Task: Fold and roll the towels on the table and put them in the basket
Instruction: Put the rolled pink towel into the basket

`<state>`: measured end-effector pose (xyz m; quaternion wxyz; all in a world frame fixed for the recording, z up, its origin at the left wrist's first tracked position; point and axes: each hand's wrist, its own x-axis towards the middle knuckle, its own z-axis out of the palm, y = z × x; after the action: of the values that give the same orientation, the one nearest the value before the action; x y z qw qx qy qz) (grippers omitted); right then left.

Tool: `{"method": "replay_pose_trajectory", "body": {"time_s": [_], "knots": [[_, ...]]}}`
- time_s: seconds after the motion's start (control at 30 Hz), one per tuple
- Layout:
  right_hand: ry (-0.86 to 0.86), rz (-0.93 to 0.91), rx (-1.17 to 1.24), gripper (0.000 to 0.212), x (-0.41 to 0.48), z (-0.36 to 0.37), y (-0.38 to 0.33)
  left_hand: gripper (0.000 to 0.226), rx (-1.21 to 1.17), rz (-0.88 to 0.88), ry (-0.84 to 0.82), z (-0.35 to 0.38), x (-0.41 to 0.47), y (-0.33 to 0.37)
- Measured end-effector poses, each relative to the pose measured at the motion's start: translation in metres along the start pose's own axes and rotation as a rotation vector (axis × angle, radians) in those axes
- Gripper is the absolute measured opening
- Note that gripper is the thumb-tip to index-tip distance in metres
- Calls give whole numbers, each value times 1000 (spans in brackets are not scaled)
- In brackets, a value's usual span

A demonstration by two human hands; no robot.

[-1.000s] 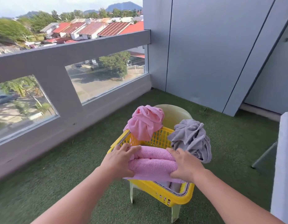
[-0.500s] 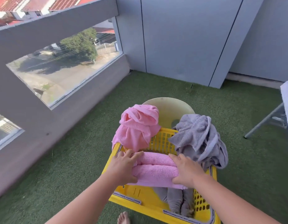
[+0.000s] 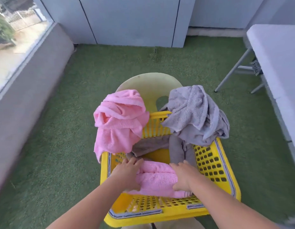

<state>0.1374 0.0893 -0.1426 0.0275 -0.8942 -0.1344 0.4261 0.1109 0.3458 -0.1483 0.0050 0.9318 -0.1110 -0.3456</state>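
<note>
While both hands grip it, the rolled pink towel (image 3: pixel 157 179) is inside the yellow basket (image 3: pixel 214 164), close to its 6 o'clock wall.

The left hand (image 3: pixel 127 174) clasps the roll's 9 o'clock end and the right hand (image 3: pixel 183 176) its 3 o'clock end, each with fingers bent over the top and the thumb on the near side. A loose pink towel (image 3: pixel 118 123) hangs over the basket's 11 o'clock corner, and a crumpled grey towel (image 3: pixel 194 116) over its 1 o'clock corner. The basket stands on a pale plastic chair (image 3: pixel 146 81). A white folding table (image 3: pixel 279 60) is at 2 o'clock.
</note>
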Motion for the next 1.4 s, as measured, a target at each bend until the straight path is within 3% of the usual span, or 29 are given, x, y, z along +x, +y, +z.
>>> {"method": "replay_pose_trajectory", "body": {"time_s": [0.27,0.4,0.5,0.6,0.8,0.87,0.93,1.03,1.17,1.23,1.4], "knots": [[-233,25,-99,53,79,33,-20,61,122,56,-198,51,76,7],[-357,1,-205,42,115,42,-34,41,182,127,-319,56,107,10],[-336,-23,-229,42,128,47,-33,42,178,142,-289,64,120,5],[-231,-17,-208,55,129,55,-22,53,131,101,-209,78,122,-3],[-23,11,-151,87,128,62,-7,72,-64,-139,-22,87,112,6],[20,17,-157,84,128,67,-6,79,-114,-210,21,91,107,10],[36,18,-166,67,128,76,-7,78,-130,-243,49,98,104,14],[41,24,-173,57,131,84,-6,79,-118,-234,29,109,106,14],[-15,-1,-102,83,131,72,0,102,-149,-200,-58,106,109,8],[2,10,-82,83,125,61,-1,108,-193,-210,-60,97,107,10],[86,-1,24,86,100,25,-11,81,-253,-174,73,56,79,15]]}}
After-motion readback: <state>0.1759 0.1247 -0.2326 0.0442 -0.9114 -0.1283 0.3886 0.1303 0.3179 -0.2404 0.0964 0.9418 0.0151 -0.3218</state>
